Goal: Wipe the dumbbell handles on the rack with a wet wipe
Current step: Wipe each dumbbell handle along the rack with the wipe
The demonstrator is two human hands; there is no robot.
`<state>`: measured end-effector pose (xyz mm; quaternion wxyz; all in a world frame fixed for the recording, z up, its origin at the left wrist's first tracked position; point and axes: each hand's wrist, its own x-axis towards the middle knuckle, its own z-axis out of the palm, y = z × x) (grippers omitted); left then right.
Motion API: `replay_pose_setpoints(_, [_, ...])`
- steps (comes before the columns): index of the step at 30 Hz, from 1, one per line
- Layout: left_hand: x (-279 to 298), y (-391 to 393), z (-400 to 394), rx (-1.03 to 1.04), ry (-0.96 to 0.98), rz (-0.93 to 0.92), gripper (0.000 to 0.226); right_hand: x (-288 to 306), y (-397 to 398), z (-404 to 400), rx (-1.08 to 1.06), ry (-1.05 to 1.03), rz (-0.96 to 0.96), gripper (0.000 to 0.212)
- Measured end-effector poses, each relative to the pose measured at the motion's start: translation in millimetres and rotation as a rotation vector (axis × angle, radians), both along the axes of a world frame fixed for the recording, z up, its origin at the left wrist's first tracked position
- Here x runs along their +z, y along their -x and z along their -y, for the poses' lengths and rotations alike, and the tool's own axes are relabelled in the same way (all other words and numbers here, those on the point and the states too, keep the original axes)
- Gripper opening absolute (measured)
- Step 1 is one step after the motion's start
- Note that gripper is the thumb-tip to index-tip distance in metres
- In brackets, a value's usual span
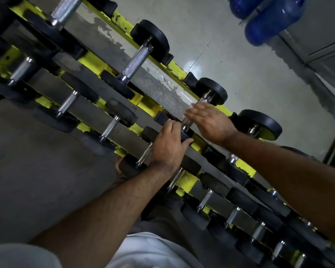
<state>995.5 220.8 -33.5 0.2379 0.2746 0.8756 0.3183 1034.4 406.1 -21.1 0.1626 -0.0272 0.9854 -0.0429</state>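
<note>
Dumbbell handle (190,117) lay on the yellow rack (242,167), under your right hand (209,120), fingers straight and together across it. Your left hand (168,144) gripped that dumbbell's near black end (187,135). Wet wipe: couldn't tell where.

arms: both mine bare from hand to above elbow, dark hair along the forearms | left hand (169,142): no glove, ring or watch | right hand (209,120): bare too, blurred | sleeve (17,256): pale grey, short | shirt (149,248): same pale grey | trousers (159,219): dull grey-brown
</note>
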Motion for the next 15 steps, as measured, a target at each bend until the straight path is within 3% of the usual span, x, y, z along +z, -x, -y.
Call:
replay_pose_setpoints(2, [-1, 5, 4, 0.014, -0.038, 0.052, 0.053, -2, -1, 7, -0.048, -0.024, -0.024, 0.045])
replay_pose_setpoints(6, [-1, 15, 11, -0.034, -0.092, 0.093, 0.042, -16, -15, 19, 0.128, 0.13, -0.021, 0.043])
replay_pose_setpoints(11, [-4, 20, 14, -0.044, -0.108, 0.12, 0.04, -8, -4, 5, -0.117, 0.013, -0.054, 0.043])
replay_pose_setpoints(15, [-6, 16, 14, -0.067, -0.095, 0.096, 0.045, -7, -6, 14, 0.088, 0.136, -0.01, 0.046])
